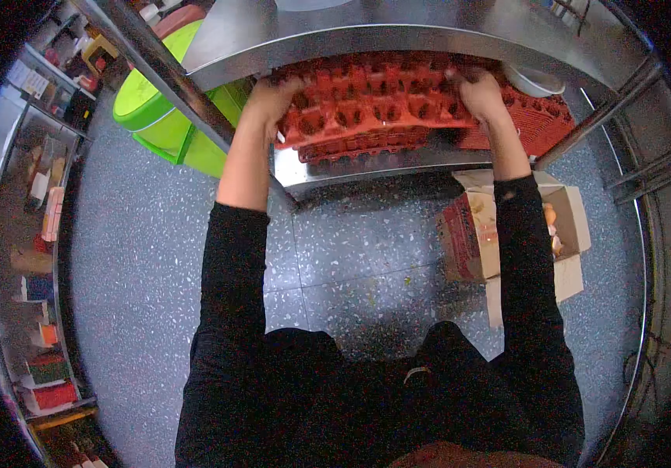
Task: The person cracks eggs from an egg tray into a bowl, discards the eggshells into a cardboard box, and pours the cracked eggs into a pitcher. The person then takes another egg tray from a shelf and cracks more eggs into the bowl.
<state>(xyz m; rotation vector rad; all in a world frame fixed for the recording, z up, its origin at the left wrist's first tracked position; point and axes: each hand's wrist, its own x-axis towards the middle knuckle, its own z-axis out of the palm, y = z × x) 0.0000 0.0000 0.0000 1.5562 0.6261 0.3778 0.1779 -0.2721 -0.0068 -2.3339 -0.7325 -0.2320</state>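
One red egg tray [386,111] is being gripped, fingers partly curled, at opposite ends by left hand [275,100] and right hand [479,95], unreleased, above stacked trays [367,147] near the front edge of the steel shelf [295,172].

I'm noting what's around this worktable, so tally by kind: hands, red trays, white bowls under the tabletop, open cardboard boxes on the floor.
Hands: 2 (left hand, right hand)
White bowl: 1
Open cardboard box: 1
Red trays: left out, too closely stacked to count
Total: 4, trays excluded
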